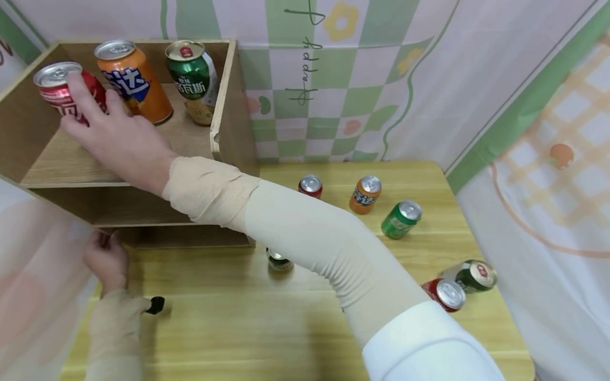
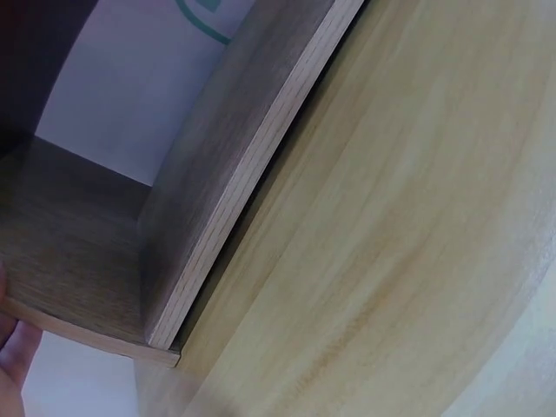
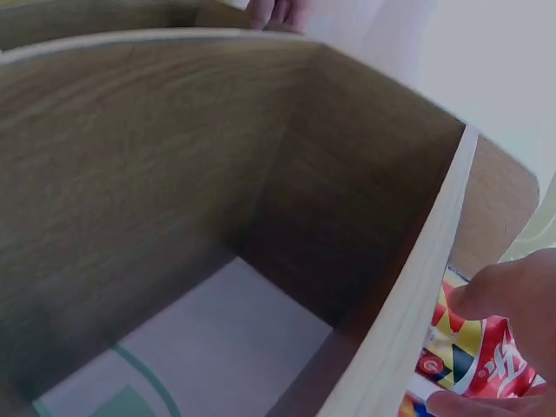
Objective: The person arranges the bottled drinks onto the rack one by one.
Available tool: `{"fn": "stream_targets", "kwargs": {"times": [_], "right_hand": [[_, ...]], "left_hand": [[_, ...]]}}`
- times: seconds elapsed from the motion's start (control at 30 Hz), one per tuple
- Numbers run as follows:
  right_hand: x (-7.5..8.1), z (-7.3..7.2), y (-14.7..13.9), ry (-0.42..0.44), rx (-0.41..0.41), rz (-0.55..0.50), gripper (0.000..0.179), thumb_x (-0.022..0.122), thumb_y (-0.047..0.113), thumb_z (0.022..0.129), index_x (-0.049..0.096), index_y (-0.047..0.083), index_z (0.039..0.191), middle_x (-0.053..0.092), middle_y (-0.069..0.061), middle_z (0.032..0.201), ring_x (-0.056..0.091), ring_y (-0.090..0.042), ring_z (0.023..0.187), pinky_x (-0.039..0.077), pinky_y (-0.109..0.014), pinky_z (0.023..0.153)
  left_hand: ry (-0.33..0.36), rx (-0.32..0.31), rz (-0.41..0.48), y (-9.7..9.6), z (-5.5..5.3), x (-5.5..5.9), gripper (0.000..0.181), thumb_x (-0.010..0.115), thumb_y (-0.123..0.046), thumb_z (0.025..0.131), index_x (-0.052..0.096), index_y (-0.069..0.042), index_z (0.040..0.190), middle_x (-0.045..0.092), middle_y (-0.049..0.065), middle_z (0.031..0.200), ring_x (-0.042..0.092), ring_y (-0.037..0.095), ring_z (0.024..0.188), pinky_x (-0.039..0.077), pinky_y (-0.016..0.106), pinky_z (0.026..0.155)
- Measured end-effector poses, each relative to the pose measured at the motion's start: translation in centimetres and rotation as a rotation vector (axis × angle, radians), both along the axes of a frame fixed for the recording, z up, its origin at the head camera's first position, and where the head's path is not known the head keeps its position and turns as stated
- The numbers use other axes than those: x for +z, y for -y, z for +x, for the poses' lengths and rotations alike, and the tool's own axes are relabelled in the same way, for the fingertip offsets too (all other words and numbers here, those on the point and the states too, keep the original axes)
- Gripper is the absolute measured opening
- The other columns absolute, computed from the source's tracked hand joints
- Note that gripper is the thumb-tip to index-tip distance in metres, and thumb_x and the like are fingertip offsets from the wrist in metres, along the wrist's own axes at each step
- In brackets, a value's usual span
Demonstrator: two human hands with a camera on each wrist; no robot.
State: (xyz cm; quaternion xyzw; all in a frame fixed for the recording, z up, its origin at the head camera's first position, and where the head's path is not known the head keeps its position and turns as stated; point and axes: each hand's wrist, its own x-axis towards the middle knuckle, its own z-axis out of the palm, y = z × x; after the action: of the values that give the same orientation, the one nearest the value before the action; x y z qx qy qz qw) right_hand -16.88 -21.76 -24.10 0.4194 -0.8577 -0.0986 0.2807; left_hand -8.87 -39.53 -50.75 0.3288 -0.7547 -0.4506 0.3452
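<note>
My right hand [image 1: 121, 135] holds a red soda can [image 1: 59, 82] upright on the top tier of a wooden shelf [image 1: 152, 185], with one finger over its rim. The right wrist view shows the thumb and fingers about the red can [image 3: 504, 360]. Beside it on that tier stand an orange soda can [image 1: 138, 87] and a green and gold can [image 1: 193, 84]. Low on the left, my left hand [image 1: 108, 259] grips the shelf's side edge. In the left wrist view, its fingers [image 2: 17, 352] lie around the edge of the side panel [image 2: 78, 334].
On the wooden table [image 1: 214, 317] stand a red can [image 1: 311, 185], an orange can [image 1: 366, 194], a green can [image 1: 401, 219] and a dark can [image 1: 278, 260]. A red can [image 1: 445, 293] and a dark green can [image 1: 472, 275] are farther right. Patterned cloth [image 1: 324, 84] hangs behind.
</note>
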Motion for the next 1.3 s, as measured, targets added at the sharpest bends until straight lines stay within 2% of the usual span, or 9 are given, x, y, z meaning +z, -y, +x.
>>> {"fn": "stream_targets", "kwargs": {"times": [0.2, 0.33, 0.5, 0.63, 0.73, 0.8, 0.9, 1.1, 1.3], "right_hand": [[0.2, 0.4, 0.4, 0.07, 0.008, 0.121, 0.069, 0.015, -0.009, 0.102, 0.014, 0.022, 0.164, -0.005, -0.013, 0.17, 0.031, -0.04, 0.147, 0.056, -0.025, 0.09], [0.4, 0.2, 1.1, 0.055, -0.007, 0.099, 0.069, 0.012, -0.009, 0.102, 0.018, 0.022, 0.163, -0.002, -0.01, 0.17, 0.042, -0.038, 0.14, 0.057, -0.025, 0.088], [0.8, -0.5, 2.3, 0.037, -0.034, 0.122, 0.068, 0.012, -0.009, 0.103, 0.018, 0.021, 0.163, -0.001, -0.011, 0.17, 0.058, -0.026, 0.12, 0.056, -0.024, 0.089], [1.5, -1.2, 3.4, 0.049, -0.068, 0.222, 0.07, 0.015, -0.012, 0.101, 0.007, 0.019, 0.164, -0.009, -0.015, 0.169, 0.057, -0.024, 0.126, 0.054, -0.024, 0.093], [1.9, -1.5, 3.9, 0.115, -0.094, 0.243, 0.069, 0.017, -0.008, 0.103, 0.002, 0.023, 0.164, -0.016, -0.012, 0.169, 0.049, -0.024, 0.137, 0.053, -0.019, 0.091], [1.9, -1.6, 4.0, 0.153, -0.101, 0.228, 0.068, 0.018, -0.005, 0.105, 0.002, 0.025, 0.164, -0.017, -0.01, 0.169, 0.046, -0.023, 0.14, 0.052, -0.016, 0.088], [2.0, -1.9, 4.0, 0.231, -0.118, 0.2, 0.065, 0.02, 0.001, 0.107, 0.002, 0.029, 0.163, -0.019, -0.006, 0.169, 0.039, -0.022, 0.145, 0.05, -0.014, 0.09], [2.4, -2.3, 4.3, 0.349, -0.077, 0.175, 0.068, 0.021, 0.002, 0.106, 0.001, 0.03, 0.164, -0.024, -0.005, 0.167, 0.028, -0.023, 0.15, 0.045, -0.013, 0.098], [2.2, -2.9, 3.9, 0.513, -0.017, 0.124, 0.066, 0.021, 0.007, 0.106, -0.007, 0.026, 0.162, -0.032, -0.006, 0.164, 0.007, -0.019, 0.154, 0.026, -0.017, 0.115]], "left_hand": [[0.0, 0.012, -0.038, 0.0, 0.0, 0.0, 0.016, 0.062, -0.005, 0.095, 0.07, 0.006, 0.105, 0.055, -0.033, 0.076, 0.05, -0.017, 0.078, 0.044, 0.008, 0.08], [-0.012, 0.003, -0.071, 0.1, -0.1, -0.2, 0.018, 0.062, -0.003, 0.094, 0.07, 0.008, 0.106, 0.062, -0.027, 0.083, 0.05, -0.018, 0.079, 0.044, 0.007, 0.08], [-0.027, -0.013, -0.117, 0.3, -0.1, -0.5, 0.016, 0.062, -0.001, 0.093, 0.066, 0.013, 0.1, 0.049, -0.032, 0.074, 0.045, -0.018, 0.074, 0.039, 0.008, 0.075], [-0.008, -0.007, -0.123, 0.4, -0.3, -0.3, 0.018, 0.062, -0.001, 0.093, 0.069, 0.011, 0.104, 0.072, -0.003, 0.09, 0.046, -0.019, 0.078, 0.044, 0.008, 0.08], [0.004, 0.004, -0.141, 0.3, -0.4, -0.3, 0.02, 0.062, -0.001, 0.093, 0.07, 0.01, 0.108, 0.072, 0.022, 0.108, 0.047, -0.019, 0.08, 0.045, 0.008, 0.082], [-0.001, 0.003, -0.148, 0.3, -0.4, -0.4, 0.02, 0.062, -0.001, 0.093, 0.069, 0.01, 0.108, 0.071, 0.027, 0.108, 0.047, -0.019, 0.081, 0.043, 0.007, 0.081], [-0.003, -0.007, -0.147, 0.1, -0.5, -0.5, 0.02, 0.062, -0.002, 0.094, 0.069, 0.011, 0.107, 0.072, 0.022, 0.103, 0.046, -0.019, 0.079, 0.043, 0.007, 0.08], [0.022, 0.01, -0.097, 0.0, -0.2, -0.2, 0.018, 0.062, -0.004, 0.095, 0.068, 0.01, 0.105, 0.058, -0.019, 0.08, 0.046, -0.016, 0.076, 0.045, 0.01, 0.08], [0.047, 0.018, -0.097, 0.1, -0.2, -0.1, 0.022, 0.062, -0.005, 0.095, 0.069, 0.008, 0.111, 0.073, 0.016, 0.105, 0.053, -0.012, 0.081, 0.046, 0.01, 0.083]]}}
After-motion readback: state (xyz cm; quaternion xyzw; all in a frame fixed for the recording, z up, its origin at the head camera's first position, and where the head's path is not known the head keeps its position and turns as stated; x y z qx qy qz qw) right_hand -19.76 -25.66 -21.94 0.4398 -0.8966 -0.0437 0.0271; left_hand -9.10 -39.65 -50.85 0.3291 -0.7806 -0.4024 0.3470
